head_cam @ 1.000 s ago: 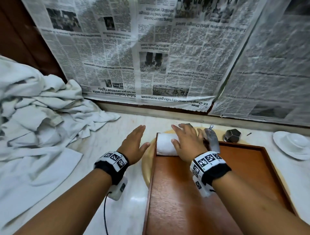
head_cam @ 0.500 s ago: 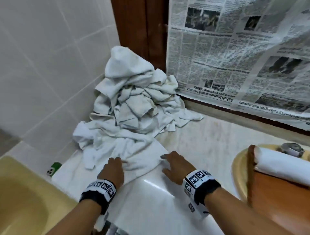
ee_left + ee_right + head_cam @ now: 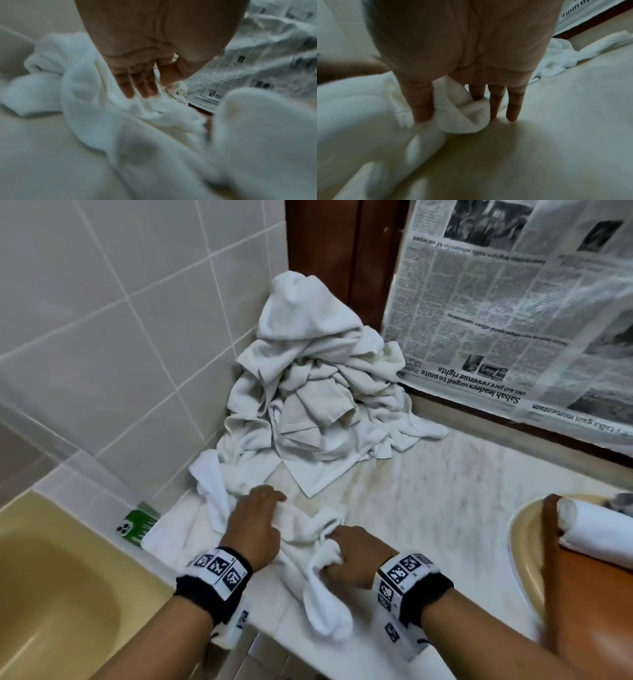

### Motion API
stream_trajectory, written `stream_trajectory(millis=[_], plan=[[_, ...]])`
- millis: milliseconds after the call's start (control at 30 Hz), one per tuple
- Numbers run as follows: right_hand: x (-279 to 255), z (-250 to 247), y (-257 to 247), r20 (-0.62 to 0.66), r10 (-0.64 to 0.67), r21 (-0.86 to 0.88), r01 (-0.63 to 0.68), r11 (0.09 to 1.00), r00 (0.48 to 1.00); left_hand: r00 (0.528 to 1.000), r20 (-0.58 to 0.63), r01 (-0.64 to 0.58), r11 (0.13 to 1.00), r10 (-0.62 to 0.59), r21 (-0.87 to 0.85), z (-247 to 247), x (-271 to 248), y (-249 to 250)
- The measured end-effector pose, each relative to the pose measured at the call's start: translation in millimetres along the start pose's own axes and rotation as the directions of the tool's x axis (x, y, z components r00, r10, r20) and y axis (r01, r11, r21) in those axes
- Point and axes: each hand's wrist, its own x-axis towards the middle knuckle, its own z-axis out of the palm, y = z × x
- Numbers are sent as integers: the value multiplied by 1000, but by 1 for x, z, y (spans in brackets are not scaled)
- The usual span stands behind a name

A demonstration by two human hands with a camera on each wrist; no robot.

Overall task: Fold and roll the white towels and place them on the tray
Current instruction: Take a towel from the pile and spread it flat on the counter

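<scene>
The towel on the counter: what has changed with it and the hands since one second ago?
Both hands left the tray and moved left to the pile. The right hand now pinches the towel, bunching it; the left hand rests on it. The rolled towel stays on the tray.

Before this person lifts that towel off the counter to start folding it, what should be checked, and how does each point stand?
1. Right hand has a hold: ok, thumb and finger pinch a fold of the towel.
2. Left hand has a hold: cannot tell; its fingers lie on the cloth, a grip is not clear.
3. Towel free of the pile: cannot tell; its far end runs up against it.
4. Bare counter to fold on: ok.
5. Phone out of the way: not ok, it sits at the towel's left edge.
6. Room on the tray: ok, one rolled towel shows.
</scene>
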Motion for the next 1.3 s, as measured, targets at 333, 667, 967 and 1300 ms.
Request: stream_trajectory(millis=[333, 667, 967, 1300], plan=[[-80, 46, 57, 30, 204, 19, -204, 979, 979, 937, 342, -115, 852, -78, 510, 23, -10, -4], [-122, 92, 61, -155, 401, 427, -305, 851, 903, 975, 210, -11, 925, -75, 380, 58, -83, 22], [-128, 137, 24, -444, 683, 610, -363, 705, 580, 749, 663, 28, 998, 18, -58, 58, -189, 9], [-120, 131, -108, -318, 365, 388, -231, 892, 875, 864, 456, 47, 868, 213, -494, 14, -165, -49]])
